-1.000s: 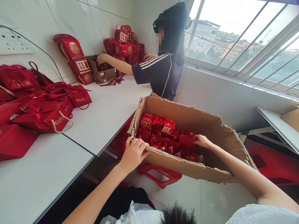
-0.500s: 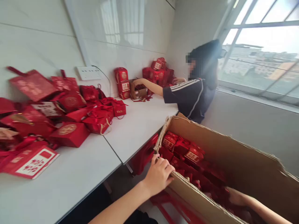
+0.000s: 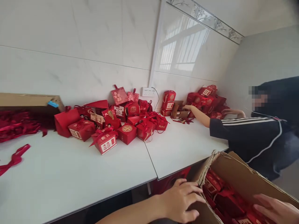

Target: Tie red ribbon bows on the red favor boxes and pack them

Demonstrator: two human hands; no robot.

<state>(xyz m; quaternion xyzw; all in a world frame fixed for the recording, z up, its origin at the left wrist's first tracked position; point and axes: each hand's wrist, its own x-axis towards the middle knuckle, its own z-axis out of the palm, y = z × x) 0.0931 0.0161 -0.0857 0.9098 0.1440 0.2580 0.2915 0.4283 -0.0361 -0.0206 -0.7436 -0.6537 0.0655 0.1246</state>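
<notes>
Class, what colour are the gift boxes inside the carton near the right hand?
Mainly red; the gift boxes show in the head view.

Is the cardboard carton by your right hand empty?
No, several red boxes lie inside the cardboard carton, near the right hand.

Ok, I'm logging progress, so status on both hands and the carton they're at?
Left hand at carton, grip unclear. Right hand over red boxes inside, fingers spread. Co-worker close beyond carton.
</notes>
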